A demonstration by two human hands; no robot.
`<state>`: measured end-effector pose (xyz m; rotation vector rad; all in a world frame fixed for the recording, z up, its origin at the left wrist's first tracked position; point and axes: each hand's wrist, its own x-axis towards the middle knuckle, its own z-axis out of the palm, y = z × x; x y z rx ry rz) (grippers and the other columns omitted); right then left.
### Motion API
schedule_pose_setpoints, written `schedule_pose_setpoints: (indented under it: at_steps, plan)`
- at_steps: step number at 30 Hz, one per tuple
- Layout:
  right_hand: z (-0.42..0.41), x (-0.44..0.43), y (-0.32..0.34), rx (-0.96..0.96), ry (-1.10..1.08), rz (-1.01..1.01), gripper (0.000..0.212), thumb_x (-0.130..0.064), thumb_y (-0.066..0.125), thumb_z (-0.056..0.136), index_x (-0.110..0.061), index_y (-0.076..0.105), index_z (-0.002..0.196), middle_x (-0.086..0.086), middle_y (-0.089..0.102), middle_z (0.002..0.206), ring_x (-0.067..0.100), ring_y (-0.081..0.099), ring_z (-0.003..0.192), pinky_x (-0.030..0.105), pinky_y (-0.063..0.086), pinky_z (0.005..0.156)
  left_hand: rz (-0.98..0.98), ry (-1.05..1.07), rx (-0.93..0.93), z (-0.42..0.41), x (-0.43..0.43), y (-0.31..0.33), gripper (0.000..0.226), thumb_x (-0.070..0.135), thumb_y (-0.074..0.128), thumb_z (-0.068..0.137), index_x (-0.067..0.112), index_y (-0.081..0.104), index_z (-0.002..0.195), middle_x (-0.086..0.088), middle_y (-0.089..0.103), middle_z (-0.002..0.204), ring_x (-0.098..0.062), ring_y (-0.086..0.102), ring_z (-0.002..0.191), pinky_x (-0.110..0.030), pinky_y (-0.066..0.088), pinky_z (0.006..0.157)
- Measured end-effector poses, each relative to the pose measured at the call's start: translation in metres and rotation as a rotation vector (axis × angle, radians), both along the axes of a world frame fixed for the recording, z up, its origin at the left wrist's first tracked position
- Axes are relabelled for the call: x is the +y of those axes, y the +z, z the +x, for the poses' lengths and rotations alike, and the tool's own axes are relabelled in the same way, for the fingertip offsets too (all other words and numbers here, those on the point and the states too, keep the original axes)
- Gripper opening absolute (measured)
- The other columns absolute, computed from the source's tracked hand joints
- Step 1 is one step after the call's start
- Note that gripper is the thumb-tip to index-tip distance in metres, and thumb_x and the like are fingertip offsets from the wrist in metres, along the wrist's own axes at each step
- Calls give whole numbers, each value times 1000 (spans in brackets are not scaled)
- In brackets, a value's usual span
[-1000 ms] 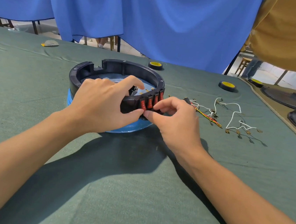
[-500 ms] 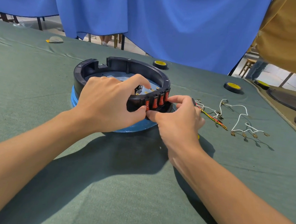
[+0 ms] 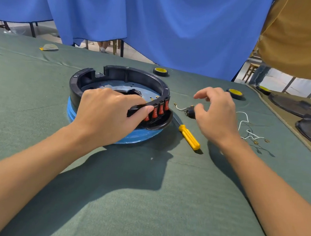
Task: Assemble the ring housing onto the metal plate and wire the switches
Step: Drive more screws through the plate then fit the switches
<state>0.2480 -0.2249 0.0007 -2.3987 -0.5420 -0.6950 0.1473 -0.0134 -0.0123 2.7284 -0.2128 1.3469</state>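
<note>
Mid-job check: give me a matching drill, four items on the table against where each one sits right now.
Things:
1. yellow screwdriver
2. ring housing
3. white wires
4. tape roll

Places:
A. gripped by the left hand
B. at the far side, behind the housing
C. on the cloth between the housing and the right hand
D. on the cloth to the right of the right hand

Pairs: 1-C, 2-A, 3-D, 4-B

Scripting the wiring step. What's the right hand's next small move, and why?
Probably close the fingers of the right hand on the small black wired part lying beside the ring housing. That hand hovers open right at it, while the left hand grips the housing at the red switches, steadying it for wiring.
</note>
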Motion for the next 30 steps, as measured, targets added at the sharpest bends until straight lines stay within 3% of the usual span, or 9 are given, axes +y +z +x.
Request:
schedule_pose_setpoints:
  at_steps: [4,7,9,12,15,19,24,30]
  plan:
    - [32,-9,-15,98,-44,-336,43,-29,48,97,-20,46,139,3,46,143,27,34,132,47,31,106,16,6,-8,-1,0,0,35,48,54,90,24,79,96,-3,63,48,-29,60,45,-23,35,48]
    - [37,1,-27,70,-61,-422,48,-41,40,100,-22,39,144,2,45,145,29,34,133,48,29,105,22,23,-30,0,1,0,39,54,51,90,28,77,105,0,66,55,-26,64,51,-22,27,50]
    - [39,6,-32,63,-58,-459,44,-38,39,100,-22,42,142,3,52,140,28,39,129,47,29,103,35,37,-23,1,2,0,41,58,49,91,32,75,109,2,71,66,-25,68,63,-24,30,53]
    - [42,5,-34,69,-44,-480,41,-24,44,99,-24,45,139,3,56,136,29,44,125,46,29,99,66,42,7,2,1,0,47,59,41,93,29,75,106,3,71,74,-26,65,75,-33,41,63]
    - [43,0,-35,79,-33,-468,48,-16,51,95,-24,41,141,4,54,135,30,45,123,46,31,96,139,40,-57,2,-3,2,47,52,43,98,19,76,92,1,68,74,-29,60,74,-38,39,68]
    - [43,-5,-34,38,-57,-430,47,-23,58,93,-24,44,138,6,53,128,29,42,120,45,30,93,190,-10,-115,1,-14,2,40,42,50,98,15,75,83,-1,69,77,-29,60,75,-40,41,70]
    - [41,-11,-36,64,-110,-429,42,-35,52,94,-25,46,135,3,55,128,27,37,122,46,23,98,235,-22,-44,0,-18,1,30,36,55,95,12,73,91,-3,70,88,-29,61,80,-41,44,70]
    - [35,-10,-34,15,-121,-329,37,-37,59,89,-28,52,125,-2,61,114,25,42,118,44,19,100,243,136,249,14,-36,20,41,46,36,97,18,64,110,2,66,102,-24,57,95,-38,41,80]
